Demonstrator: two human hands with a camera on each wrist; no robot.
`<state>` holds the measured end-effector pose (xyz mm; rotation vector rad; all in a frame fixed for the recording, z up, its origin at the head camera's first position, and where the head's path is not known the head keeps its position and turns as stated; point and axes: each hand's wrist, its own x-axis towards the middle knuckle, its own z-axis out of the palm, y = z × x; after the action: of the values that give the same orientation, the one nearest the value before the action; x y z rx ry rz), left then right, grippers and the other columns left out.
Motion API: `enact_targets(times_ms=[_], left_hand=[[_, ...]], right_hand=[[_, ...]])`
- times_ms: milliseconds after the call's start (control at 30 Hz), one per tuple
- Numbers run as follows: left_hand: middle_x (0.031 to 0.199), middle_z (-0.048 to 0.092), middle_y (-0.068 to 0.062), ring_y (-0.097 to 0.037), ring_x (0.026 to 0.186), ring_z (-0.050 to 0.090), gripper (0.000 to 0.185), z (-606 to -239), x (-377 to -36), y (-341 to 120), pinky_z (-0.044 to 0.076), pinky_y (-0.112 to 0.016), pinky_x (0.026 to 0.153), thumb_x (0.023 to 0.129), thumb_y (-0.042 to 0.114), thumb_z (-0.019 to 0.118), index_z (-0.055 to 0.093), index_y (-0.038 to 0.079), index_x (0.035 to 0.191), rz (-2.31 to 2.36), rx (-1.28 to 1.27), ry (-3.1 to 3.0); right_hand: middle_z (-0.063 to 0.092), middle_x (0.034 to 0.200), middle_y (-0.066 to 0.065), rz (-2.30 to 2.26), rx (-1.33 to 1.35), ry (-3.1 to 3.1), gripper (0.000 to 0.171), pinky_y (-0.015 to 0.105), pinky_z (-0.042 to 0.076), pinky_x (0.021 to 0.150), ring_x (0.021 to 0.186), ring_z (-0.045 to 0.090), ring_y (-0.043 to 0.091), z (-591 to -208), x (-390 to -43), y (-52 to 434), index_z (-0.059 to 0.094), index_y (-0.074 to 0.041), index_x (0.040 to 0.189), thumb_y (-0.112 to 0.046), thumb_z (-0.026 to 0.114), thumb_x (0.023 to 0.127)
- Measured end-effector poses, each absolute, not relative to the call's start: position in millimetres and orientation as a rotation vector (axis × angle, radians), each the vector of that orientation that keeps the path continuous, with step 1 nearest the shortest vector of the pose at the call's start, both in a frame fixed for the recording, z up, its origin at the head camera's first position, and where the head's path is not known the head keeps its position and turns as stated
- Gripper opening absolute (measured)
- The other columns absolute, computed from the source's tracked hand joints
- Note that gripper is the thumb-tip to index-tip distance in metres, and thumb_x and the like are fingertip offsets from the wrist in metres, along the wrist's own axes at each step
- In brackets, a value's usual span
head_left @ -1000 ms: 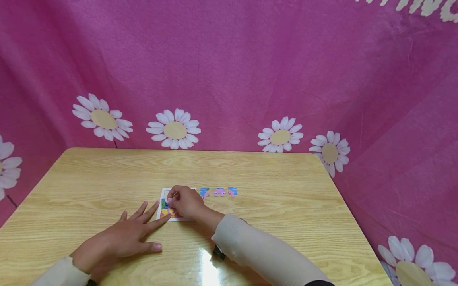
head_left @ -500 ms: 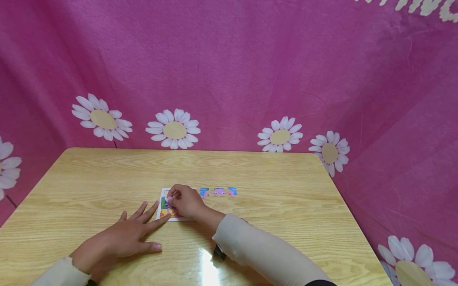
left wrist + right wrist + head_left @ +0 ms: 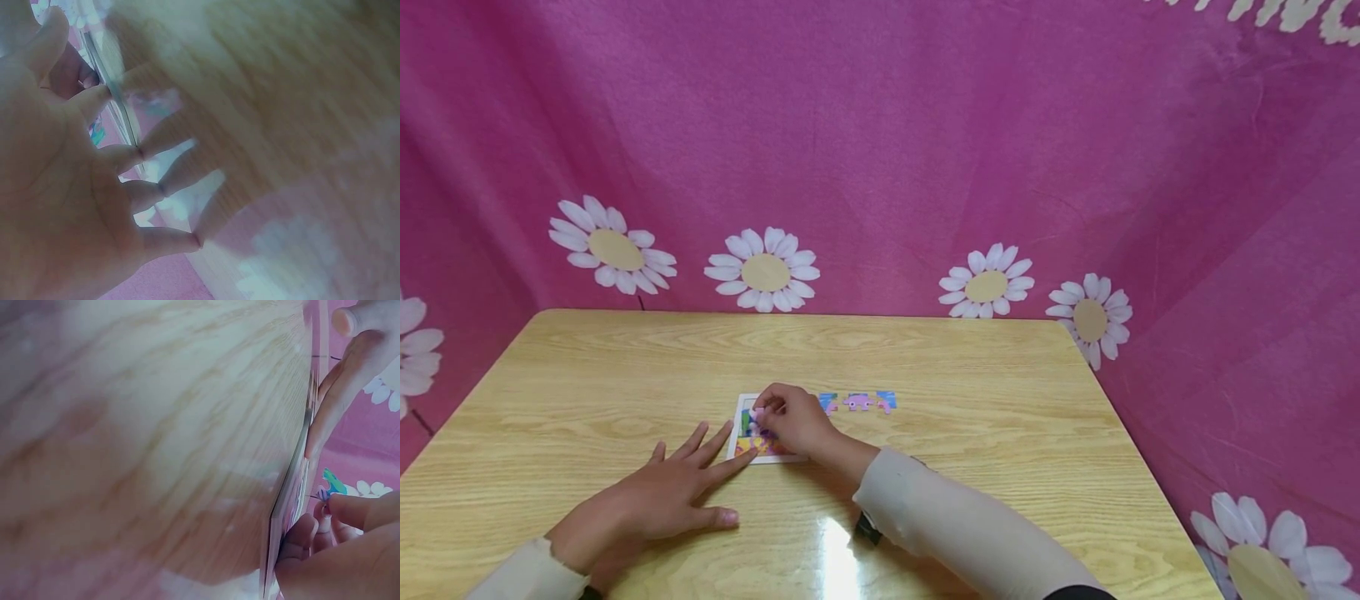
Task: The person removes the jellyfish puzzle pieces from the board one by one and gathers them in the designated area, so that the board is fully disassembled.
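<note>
A small white-rimmed jigsaw tray (image 3: 732, 447) lies on the table, with yellow and pink pieces (image 3: 747, 446) along its near side. Over the tray, my right hand (image 3: 796, 422) pinches a jigsaw piece (image 3: 334, 481) between thumb and fingertips; green and purple show on it in the right wrist view. How the piece meets the tray is hidden by the fingers. My left hand (image 3: 673, 493) rests on the table with its fingers spread, fingertips touching the tray's left and near edges. The left wrist view shows its palm (image 3: 62, 181) and straight fingers.
Three loose jigsaw pieces, a blue and pink one (image 3: 829, 402), a pink one (image 3: 858, 402) and another blue one (image 3: 887, 400), lie right of the tray. The wooden table (image 3: 985, 433) ends at a pink cloth (image 3: 880, 167) printed with white flowers.
My right hand has shifted slightly to the right and away from me, still pinching the piece over the tray. The left hand has stayed in place.
</note>
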<state>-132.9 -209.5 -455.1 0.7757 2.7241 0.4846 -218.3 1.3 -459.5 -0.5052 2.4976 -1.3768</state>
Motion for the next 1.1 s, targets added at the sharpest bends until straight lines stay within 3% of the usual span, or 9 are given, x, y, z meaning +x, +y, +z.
enact_targets(times_ms=[600, 1100], left_hand=[[0.170, 0.018, -0.021, -0.056, 0.152, 0.014, 0.082, -448, -130, -207, 0.016, -0.090, 0.099, 0.090, 0.073, 0.059, 0.041, 0.031, 0.159, 0.478, 0.733, 2.686], [0.170, 0.018, -0.020, -0.056, 0.152, 0.013, 0.084, -449, -131, -206, 0.015, -0.089, 0.100, 0.089, 0.075, 0.059, 0.040, 0.033, 0.160, 0.469, 0.707, 2.678]], right_hand=[[0.068, 0.091, -0.003, -1.402, -0.510, 2.471, 0.008, 0.022, 0.048, 0.072, 0.079, 0.056, 0.004, -455, -218, 17, 0.072, -0.011, 0.105, -0.009, 0.066, 0.100], [0.067, 0.085, -0.002, -1.452, -0.442, 2.480, 0.005, 0.024, 0.046, 0.069, 0.077, 0.056, 0.007, -457, -219, 40, 0.074, -0.009, 0.101, -0.008, 0.070, 0.098]])
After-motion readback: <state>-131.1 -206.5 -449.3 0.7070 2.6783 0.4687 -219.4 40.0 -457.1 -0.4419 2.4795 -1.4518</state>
